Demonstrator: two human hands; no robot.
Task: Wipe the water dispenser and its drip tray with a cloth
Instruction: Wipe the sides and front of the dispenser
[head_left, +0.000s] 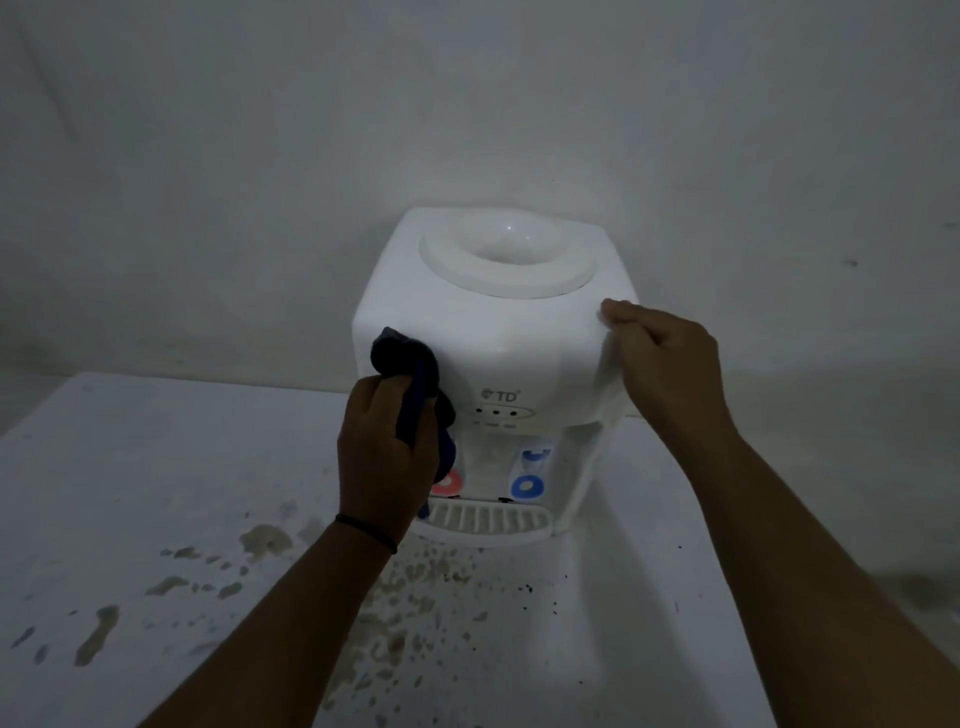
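Dispenser (498, 332) stands on the table (156, 467), back close to the wall (260, 156); bottle well on top is open, no bottle fitted. Drip tray (488, 519) sits in place at the foot of the front, under the red tap (449, 483) and blue tap (527, 487).

Left hand (382, 457) is closed round a bunched dark cloth (410, 374), with the wad pressed to the dispenser's front-left upper corner; a tail of cloth hangs down past the red tap. Right hand (662, 358) carries nothing: fingers curled, resting against the top right edge of the housing, apparently steadying it.

Step in hand, as I read it: wiping the upper front and left side. Tray looks not yet reached.

Notes on doing it well:
- Keep the right hand braced; the unit has no bottle on it, so it is probably light and will slide under a firm stroke.
- Open out the wad for more contact area; the bunched cloth touches only a small patch.
- Work top down, finishing at taps and tray, so dirt is not carried back up.
- Mind the hanging tail near the taps; it could snag a lever.
- Table in front is blotched with brownish stains (260, 540) and dark specks; keep the cloth off it.

Writing: "TD" with a small emblem on the front panel, above three small indicator dots. Tiny labels under the dots are unreadable.
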